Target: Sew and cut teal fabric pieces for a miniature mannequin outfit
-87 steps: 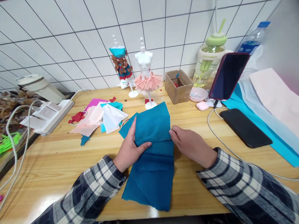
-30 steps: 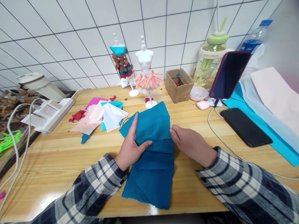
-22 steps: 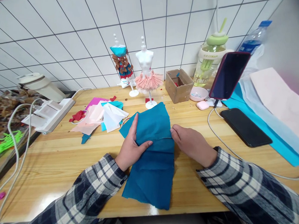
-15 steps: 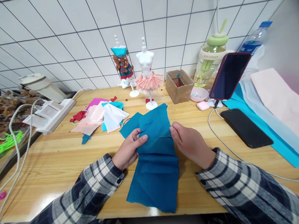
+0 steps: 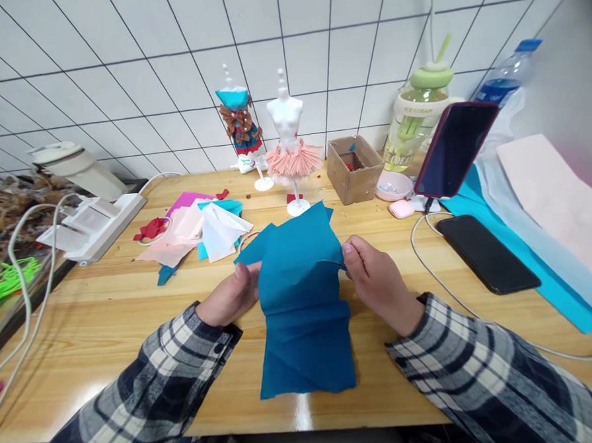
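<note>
A long piece of teal-blue cloth (image 5: 301, 267) hangs folded across its middle above the table's front half. My left hand (image 5: 233, 292) is at its left edge, thumb raised off the cloth and fingers stretched out, their tips hidden behind it. My right hand (image 5: 378, 280) is closed at the right edge, pinching a thin pointed metal tool (image 5: 332, 262) whose tip lies against the cloth. Most of that tool is hidden in the fingers, so I cannot tell its exact kind. Another blue piece (image 5: 254, 243) shows behind the upper left of the cloth.
Beyond the cloth stand a mini mannequin in a pink ruffled skirt (image 5: 293, 159), a dressed mannequin (image 5: 240, 122) and a cardboard box (image 5: 354, 179). Coloured scraps (image 5: 182, 229) lie left. A propped phone (image 5: 455, 148), flat phone (image 5: 486, 252) and cable (image 5: 430, 267) occupy the right.
My left hand has slid left and lifted its thumb off the cloth. The cloth's lower end has risen slightly, and my right hand has shifted a little right with the tool.
</note>
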Tool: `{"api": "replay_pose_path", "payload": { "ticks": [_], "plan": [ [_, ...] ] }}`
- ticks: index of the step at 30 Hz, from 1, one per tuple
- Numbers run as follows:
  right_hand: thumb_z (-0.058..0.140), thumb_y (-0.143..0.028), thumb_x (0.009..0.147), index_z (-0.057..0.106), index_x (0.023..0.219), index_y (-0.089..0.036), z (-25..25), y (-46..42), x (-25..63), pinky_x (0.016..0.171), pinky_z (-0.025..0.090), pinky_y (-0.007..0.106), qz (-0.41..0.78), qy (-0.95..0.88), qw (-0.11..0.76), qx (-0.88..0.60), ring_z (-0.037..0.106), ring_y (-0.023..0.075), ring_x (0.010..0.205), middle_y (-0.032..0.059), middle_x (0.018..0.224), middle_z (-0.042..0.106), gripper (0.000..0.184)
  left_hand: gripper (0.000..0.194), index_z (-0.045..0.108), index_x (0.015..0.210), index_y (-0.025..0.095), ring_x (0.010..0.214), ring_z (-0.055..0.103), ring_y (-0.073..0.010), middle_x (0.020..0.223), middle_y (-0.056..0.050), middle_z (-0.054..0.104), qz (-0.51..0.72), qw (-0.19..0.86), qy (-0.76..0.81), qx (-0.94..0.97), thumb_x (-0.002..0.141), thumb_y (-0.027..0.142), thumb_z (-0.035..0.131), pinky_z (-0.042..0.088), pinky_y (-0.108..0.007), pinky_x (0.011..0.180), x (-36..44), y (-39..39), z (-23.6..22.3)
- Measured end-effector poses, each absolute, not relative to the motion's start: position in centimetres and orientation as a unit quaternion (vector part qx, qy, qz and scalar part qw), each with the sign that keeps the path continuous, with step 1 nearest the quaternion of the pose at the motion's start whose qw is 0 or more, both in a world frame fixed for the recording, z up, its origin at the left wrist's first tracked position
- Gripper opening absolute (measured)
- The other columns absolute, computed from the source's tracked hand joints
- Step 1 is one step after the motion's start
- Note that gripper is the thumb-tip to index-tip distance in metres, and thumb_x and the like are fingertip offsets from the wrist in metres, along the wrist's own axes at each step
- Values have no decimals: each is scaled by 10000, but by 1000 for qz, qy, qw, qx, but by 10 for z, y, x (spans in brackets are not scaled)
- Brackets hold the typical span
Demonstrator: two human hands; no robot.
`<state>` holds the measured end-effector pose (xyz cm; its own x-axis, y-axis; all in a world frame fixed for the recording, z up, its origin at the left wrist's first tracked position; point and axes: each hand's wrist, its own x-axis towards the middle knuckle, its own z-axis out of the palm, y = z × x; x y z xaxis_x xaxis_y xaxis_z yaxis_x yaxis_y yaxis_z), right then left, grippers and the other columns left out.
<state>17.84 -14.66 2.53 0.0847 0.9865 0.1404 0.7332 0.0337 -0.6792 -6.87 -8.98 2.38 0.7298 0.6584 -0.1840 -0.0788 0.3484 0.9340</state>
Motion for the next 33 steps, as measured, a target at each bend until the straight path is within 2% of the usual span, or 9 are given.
{"api": "replay_pose_path", "payload": {
  "ticks": [2, 5, 7, 9, 13, 16, 20, 26, 33],
  "plan": [
    [231, -438, 971, 365, 744, -238, 25, -146, 177, 551, 247, 260, 201, -642, 305, -674, 493, 165, 579, -21, 611, 511, 331, 862, 548, 1297, 184, 1286, 438, -390, 1361, -135, 538, 268, 767, 248, 528, 647, 748, 590, 398, -504, 1042, -63, -94, 28],
    [232, -438, 968, 372, 758, -241, 25, -146, 175, 547, 227, 264, 181, -653, 272, -684, 484, 174, 583, -16, 620, 507, 320, 733, 518, 1325, 183, 1307, 424, -356, 1403, -131, 495, 254, 742, 269, 559, 701, 500, 734, 353, -483, 1087, -51, -103, 30],
    [235, -438, 967, 380, 772, -242, 25, -146, 174, 545, 217, 267, 171, -661, 251, -686, 488, 179, 588, -12, 636, 514, 312, 596, 540, 1302, 177, 1285, 462, -328, 1375, -127, 525, 265, 712, 311, 571, 769, 384, 708, 361, -474, 1086, -44, -108, 27],
    [231, -443, 969, 383, 775, -241, 24, -146, 174, 547, 219, 267, 178, -663, 238, -687, 498, 180, 596, -10, 643, 522, 319, 520, 549, 1289, 172, 1249, 507, -308, 1344, -120, 557, 296, 675, 351, 578, 812, 343, 668, 387, -468, 1070, -41, -110, 21],
    [212, -479, 974, 388, 794, -242, 22, -145, 179, 561, 260, 256, 250, -677, 228, -654, 530, 172, 622, -18, 653, 549, 346, 489, 585, 1236, 156, 1187, 565, -291, 1301, -108, 596, 340, 556, 426, 628, 797, 350, 677, 420, -443, 1047, -42, -107, 14],
    [202, -486, 977, 413, 791, -239, 20, -143, 182, 579, 285, 254, 274, -687, 209, -639, 546, 167, 643, -12, 677, 572, 374, 461, 621, 1183, 155, 1163, 582, -286, 1271, -93, 622, 320, 494, 441, 678, 779, 366, 688, 431, -419, 1041, -45, -103, 14],
    [228, -471, 977, 440, 789, -236, 21, -140, 183, 576, 282, 259, 253, -691, 171, -655, 552, 169, 641, -6, 676, 588, 367, 434, 624, 1184, 167, 1145, 597, -273, 1249, -74, 639, 271, 492, 420, 713, 800, 364, 664, 464, -388, 1008, -45, -101, 16],
    [318, -411, 967, 449, 921, -240, 28, -142, 181, 548, 258, 256, 241, -673, 164, -680, 594, 173, 669, -10, 719, 639, 220, 382, 636, 1168, 169, 1139, 603, -249, 1243, -57, 644, 259, 475, 421, 728, 839, 361, 618, 461, -354, 1006, -45, -101, 13],
    [305, -405, 968, 443, 885, -238, 28, -142, 181, 534, 239, 255, 219, -676, 140, -689, 576, 174, 624, -7, 671, 623, 232, 394, 639, 1150, 146, 1109, 619, -261, 1217, -74, 660, 269, 486, 431, 711, 830, 375, 624, 468, -376, 995, -43, -102, 14]
  ]
}}
